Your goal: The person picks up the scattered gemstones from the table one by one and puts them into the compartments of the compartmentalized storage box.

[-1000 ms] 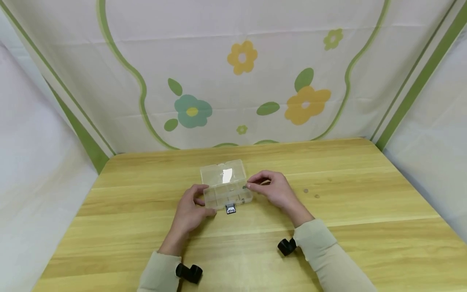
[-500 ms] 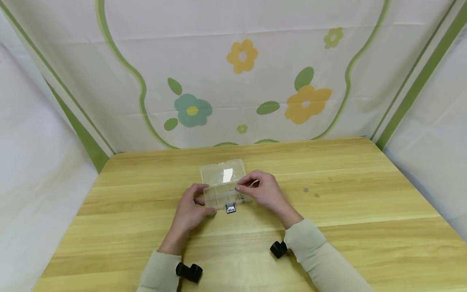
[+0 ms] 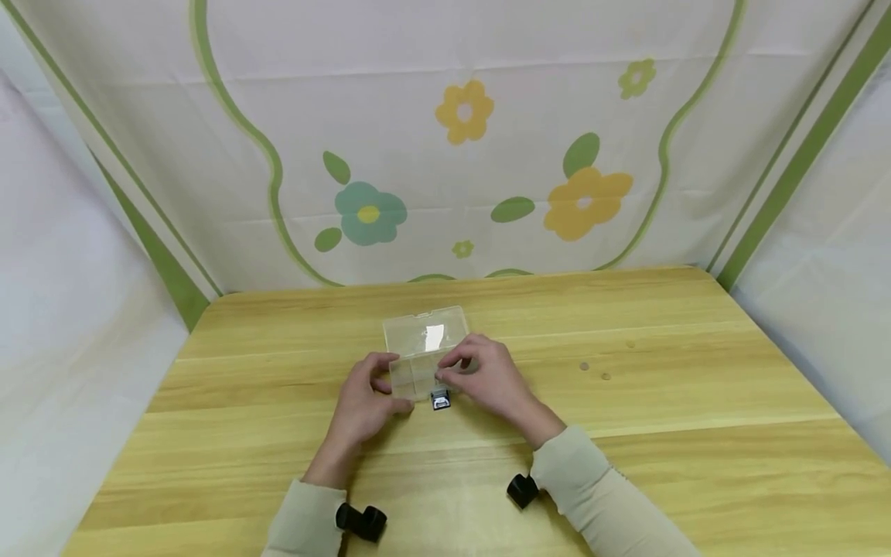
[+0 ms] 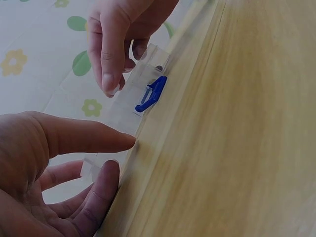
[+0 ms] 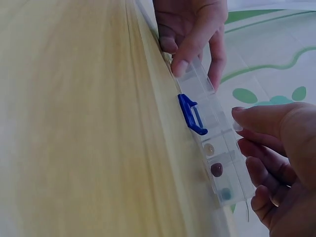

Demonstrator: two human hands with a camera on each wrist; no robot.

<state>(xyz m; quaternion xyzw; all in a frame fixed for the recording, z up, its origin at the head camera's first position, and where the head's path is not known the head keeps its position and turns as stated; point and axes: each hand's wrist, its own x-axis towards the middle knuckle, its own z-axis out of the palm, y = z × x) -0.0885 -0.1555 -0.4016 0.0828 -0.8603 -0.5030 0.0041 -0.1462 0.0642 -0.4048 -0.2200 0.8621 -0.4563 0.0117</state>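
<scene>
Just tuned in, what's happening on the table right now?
A person is working at a small clear compartment box on the wooden table, its lid open and lying back. The left hand grips the box's left end. The right hand hovers over the compartments with fingers bunched; whether it holds anything cannot be told. The right wrist view shows small beads in several compartments and a blue latch on the front wall. Two tiny bits lie on the table to the right.

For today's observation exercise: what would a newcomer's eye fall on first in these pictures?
Two hands meet at mid-table over a clear compartment box with its lid open: the left hand grips its left end, the right hand hovers above its compartments. A blue latch juts from the front edge, and small beads lie inside.
</scene>
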